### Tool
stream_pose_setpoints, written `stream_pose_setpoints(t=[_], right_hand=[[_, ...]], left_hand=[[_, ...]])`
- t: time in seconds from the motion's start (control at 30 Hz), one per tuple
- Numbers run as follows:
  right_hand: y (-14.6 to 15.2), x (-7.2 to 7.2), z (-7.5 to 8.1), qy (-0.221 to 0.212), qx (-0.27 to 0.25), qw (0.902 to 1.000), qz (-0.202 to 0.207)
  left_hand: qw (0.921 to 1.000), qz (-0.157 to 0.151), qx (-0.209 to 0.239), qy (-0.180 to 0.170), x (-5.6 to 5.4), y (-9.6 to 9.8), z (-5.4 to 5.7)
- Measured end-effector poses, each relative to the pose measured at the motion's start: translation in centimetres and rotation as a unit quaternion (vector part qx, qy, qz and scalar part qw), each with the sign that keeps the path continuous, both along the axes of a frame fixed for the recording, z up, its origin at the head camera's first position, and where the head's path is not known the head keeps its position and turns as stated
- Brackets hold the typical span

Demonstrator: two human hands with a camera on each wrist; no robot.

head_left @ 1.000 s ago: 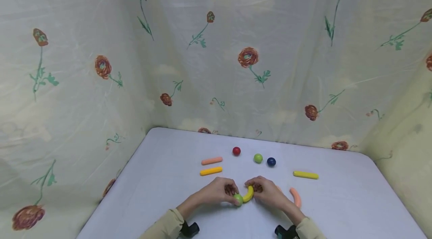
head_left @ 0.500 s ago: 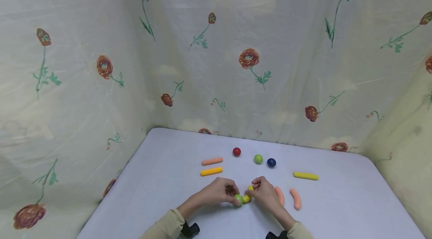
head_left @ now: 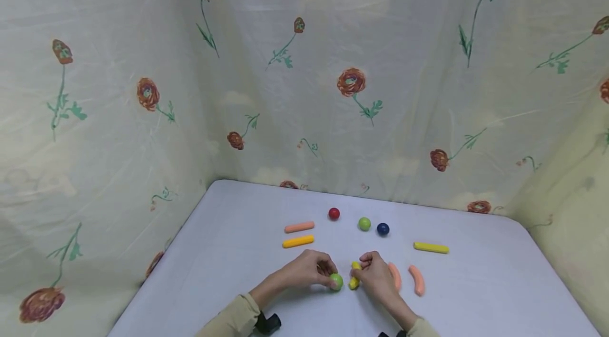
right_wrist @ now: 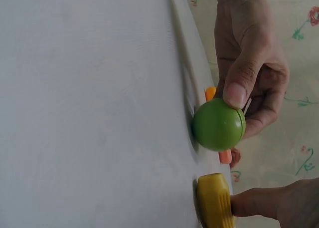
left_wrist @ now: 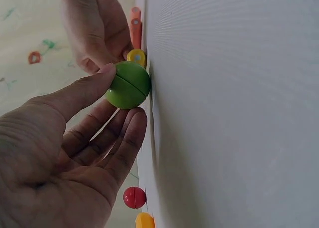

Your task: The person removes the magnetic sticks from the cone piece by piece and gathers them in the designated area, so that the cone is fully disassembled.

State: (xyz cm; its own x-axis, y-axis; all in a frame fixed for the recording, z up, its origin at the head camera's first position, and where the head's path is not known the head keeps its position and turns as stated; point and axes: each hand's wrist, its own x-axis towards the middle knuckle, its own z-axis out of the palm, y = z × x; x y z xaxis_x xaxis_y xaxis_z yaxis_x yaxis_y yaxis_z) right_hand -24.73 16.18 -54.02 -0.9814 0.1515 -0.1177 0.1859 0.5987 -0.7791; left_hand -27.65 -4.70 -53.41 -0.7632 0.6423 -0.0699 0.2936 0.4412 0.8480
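In the head view my left hand (head_left: 309,269) pinches a green ball (head_left: 337,282) between thumb and fingers, near the middle of the table. A groove runs round this green ball (left_wrist: 127,86) in the left wrist view. Just right of it lies a yellow banana-shaped piece (head_left: 354,281). The thumb of my right hand (head_left: 379,278) rests on that piece, its other fingers set apart to the right of it. From the right wrist view, one straight digit touches the top of the yellow piece (right_wrist: 213,200), which sits on the cloth with a short gap to the green ball.
Two curved pink pieces (head_left: 416,280) lie right of my right hand. A yellow stick (head_left: 430,247) is farther right. Behind are a red ball (head_left: 334,213), a second green ball (head_left: 364,224) and a dark blue ball (head_left: 383,229). Pink (head_left: 299,227) and orange (head_left: 298,242) sticks lie left.
The yellow banana-shaped piece has turned and shifted right, away from the green ball. My right hand has changed from gripping its side to touching it with the thumb. My left hand has stayed put.
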Motion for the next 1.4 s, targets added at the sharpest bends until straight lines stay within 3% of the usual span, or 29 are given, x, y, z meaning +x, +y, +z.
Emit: stream_pose_setpoints(t=[0.17, 0.3, 0.37, 0.5, 0.67, 0.77, 0.87, 0.93, 1.03, 1.13, 1.3, 1.4], right_hand=[[1.7, 0.8, 0.3, 0.01, 0.018, 0.9996, -0.02], [2.8, 1.3, 0.3, 0.014, 0.027, 0.9991, -0.031], [3.1, 1.5, 0.2, 0.016, 0.027, 0.999, -0.03], [3.3, 1.6, 0.1, 0.026, 0.03, 0.9989, -0.024], [3.2, 1.6, -0.2, 0.049, 0.038, 0.9977, -0.026], [2.9, 1.7, -0.3, 0.062, 0.042, 0.9969, -0.024], [2.5, 1.8, -0.2, 0.07, 0.042, 0.9965, -0.018], [2.2, 1.9, -0.1, 0.068, 0.041, 0.9967, -0.018], [1.9, 1.8, -0.1, 0.066, 0.042, 0.9967, -0.021], [1.8, 1.6, -0.1, 0.068, 0.046, 0.9963, -0.024], [1.8, 1.6, -0.1, 0.056, 0.042, 0.9972, -0.026], [2.0, 1.6, 0.4, 0.04, 0.036, 0.998, -0.032]], left_hand=[[1.0, 0.004, -0.002, -0.009, 0.0, 0.3, -0.1], [0.9995, 0.029, -0.004, -0.011, 0.0, 0.6, -0.3], [0.9984, 0.056, 0.001, -0.005, -0.2, 1.0, -0.4], [0.989, 0.146, 0.02, 0.0, -1.2, 2.7, -0.8], [0.9601, 0.275, 0.047, -0.021, -4.1, 5.9, -1.1], [0.9342, 0.348, 0.075, -0.022, -5.9, 7.2, -1.3], [0.9095, 0.403, 0.103, -0.007, -7.3, 7.8, -1.8], [0.8979, 0.425, 0.116, -0.001, -7.8, 8.0, -1.9], [0.8876, 0.442, 0.131, -0.003, -8.2, 8.2, -1.8], [0.8828, 0.448, 0.142, -0.003, -8.3, 8.3, -1.8], [0.8858, 0.439, 0.15, -0.003, -8.3, 7.9, -2.2], [0.8924, 0.43, 0.137, 0.0, -7.7, 7.3, -2.1]])
